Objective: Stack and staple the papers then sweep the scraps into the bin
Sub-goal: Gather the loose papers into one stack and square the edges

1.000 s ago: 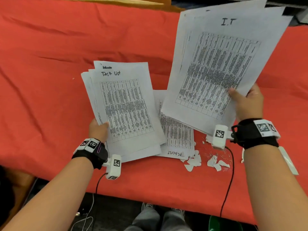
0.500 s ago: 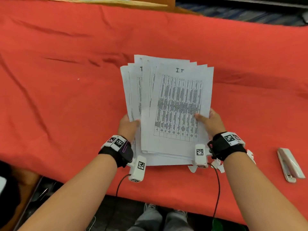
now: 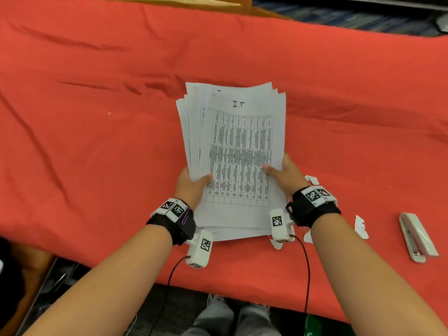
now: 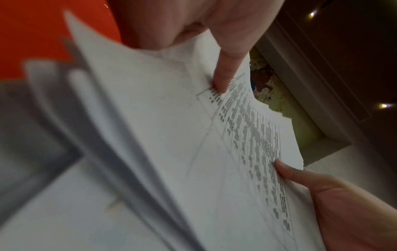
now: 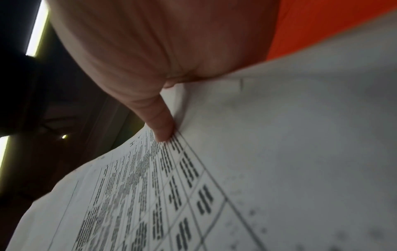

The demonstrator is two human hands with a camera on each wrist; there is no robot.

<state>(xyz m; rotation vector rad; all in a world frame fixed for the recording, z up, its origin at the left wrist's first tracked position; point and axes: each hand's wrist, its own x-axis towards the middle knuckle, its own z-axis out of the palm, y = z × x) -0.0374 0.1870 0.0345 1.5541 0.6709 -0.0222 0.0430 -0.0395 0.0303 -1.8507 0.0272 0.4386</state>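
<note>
Both grips clamped the papers point(image 3: 238, 151): my left hand point(image 3: 191, 186) pinched the left edge, my right hand point(image 3: 286, 174) the right, thumbs on top, above the red bench point(image 3: 97, 117). Scraps point(image 3: 361, 226) and stapler point(image 3: 415, 236) lay right.

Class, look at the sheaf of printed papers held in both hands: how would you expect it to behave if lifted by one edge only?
The papers would probably flop: their top edge already curves though the left hand and right hand pinch both sides. Sheets may slide apart, since the edges are fanned and unstapled; the stapler lies on the cloth. The sheaf looks light.
</note>
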